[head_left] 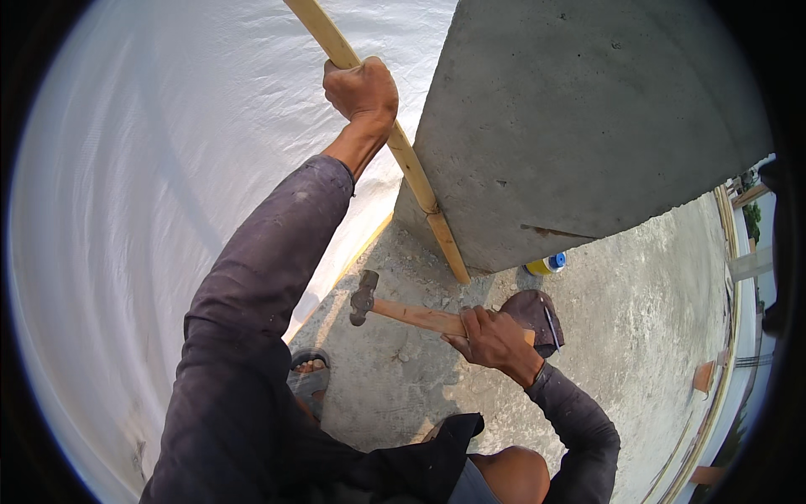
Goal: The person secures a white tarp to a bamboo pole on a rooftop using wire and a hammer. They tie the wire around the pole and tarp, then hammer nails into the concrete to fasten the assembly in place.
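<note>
My left hand (361,94) is closed round a long wooden batten (405,160) that stands tilted along the left edge of a grey concrete column (579,109), its lower end by the column's foot. A seam or crack crosses the batten low down. Below it, my right hand (495,340) grips a hammer by its wooden handle (407,312), the metal head (363,296) pointing left, off the batten. Just behind my right hand a dark brown, flat object (529,307), perhaps a pouch, lies on the concrete floor with a thin pale rod on it.
A white sheet (151,210) fills the left, with a pale timber strip (365,245) along its foot. A yellow bottle with a blue cap (546,265) stands by the column. My sandalled foot (309,382) and bent knee show below. A long edge (720,361) runs along the far right.
</note>
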Motion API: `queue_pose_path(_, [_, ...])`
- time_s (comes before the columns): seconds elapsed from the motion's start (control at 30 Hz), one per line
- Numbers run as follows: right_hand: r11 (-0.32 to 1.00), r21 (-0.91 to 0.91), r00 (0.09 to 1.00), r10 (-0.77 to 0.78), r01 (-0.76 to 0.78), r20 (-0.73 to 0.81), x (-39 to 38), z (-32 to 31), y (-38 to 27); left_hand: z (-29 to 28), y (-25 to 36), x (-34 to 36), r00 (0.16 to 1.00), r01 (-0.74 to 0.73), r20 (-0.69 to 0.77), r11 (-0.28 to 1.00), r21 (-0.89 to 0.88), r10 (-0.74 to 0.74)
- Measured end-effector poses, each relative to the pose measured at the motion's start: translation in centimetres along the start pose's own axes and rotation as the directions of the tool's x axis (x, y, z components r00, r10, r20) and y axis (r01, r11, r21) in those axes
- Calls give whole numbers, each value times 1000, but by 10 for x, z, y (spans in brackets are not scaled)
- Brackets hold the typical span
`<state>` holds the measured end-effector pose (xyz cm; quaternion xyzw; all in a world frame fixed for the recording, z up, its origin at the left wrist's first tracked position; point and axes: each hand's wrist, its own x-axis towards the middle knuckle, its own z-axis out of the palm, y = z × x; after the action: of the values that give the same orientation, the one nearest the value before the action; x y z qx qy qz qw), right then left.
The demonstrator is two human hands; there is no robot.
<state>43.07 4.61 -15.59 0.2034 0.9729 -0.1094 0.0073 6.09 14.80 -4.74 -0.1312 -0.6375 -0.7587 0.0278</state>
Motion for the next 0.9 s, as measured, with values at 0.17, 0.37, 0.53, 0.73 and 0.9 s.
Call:
queue_pose_path(0.17, [949, -14, 949, 316, -316, 13, 6, -4, -11, 8, 6, -17, 991, 42, -128, 993, 107, -28])
queue_pose_path(0.37, [992, -63, 993, -113, 111, -22, 3, -5, -20, -6, 8, -6, 993, 99, 57, 995, 9, -100])
queue_pose_path(0.53, [946, 110, 952, 307, -304, -11, 0, 2, -8, 5, 22, -22, 982, 9, -190, 991, 135, 16])
queue_pose_path(0.73, [999, -31, 999, 38, -38, -6, 0, 13, -19, 1, -13, 5, 999, 48, 23, 999, -9, -48])
queue_pose_path(0.9, [998, -2, 998, -57, 57, 39, 7, -4, -19, 8, -27, 8, 1000, -8, -14, 999, -51, 8])
